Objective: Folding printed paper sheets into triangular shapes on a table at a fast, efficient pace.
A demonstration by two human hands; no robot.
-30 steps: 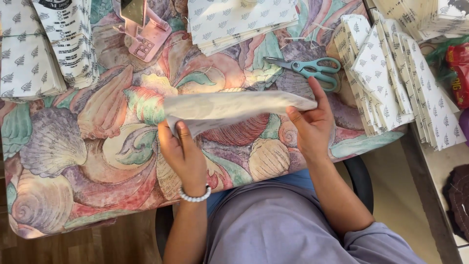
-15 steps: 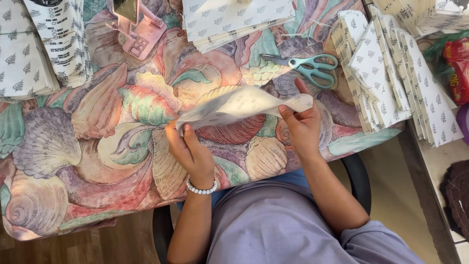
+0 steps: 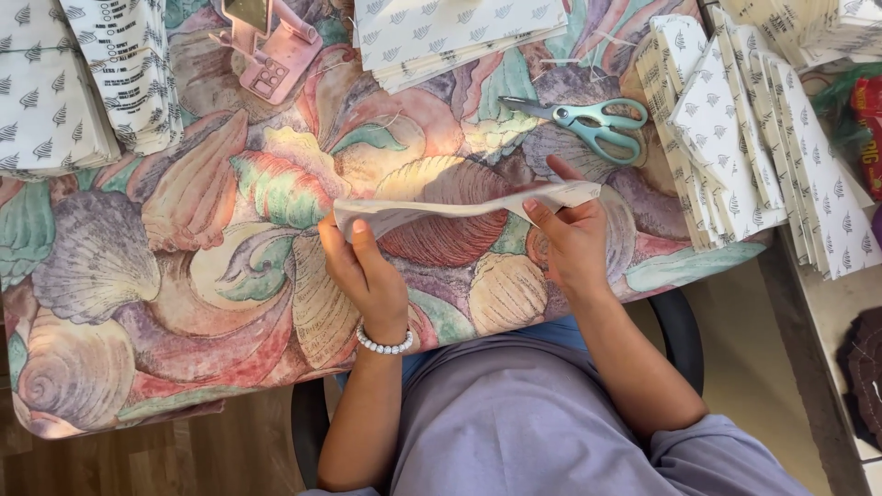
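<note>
Shell-print tablecloth (image 3: 184, 276) under creased paper sheet (image 3: 441, 209)

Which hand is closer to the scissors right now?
Right. The right hand holds the paper strip's end just below the scissors; the left hand holds the opposite end, much farther from them.

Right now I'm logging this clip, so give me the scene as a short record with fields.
left hand: pinches left end of the paper sheet
right hand: pinches the sheet's right end
sheet: white, held edge-on above the table
table: shell-print cloth
scissors: teal handles, lying beyond the right hand
paper stacks: leaf-printed, at right, top and left
pink device: top left
</note>
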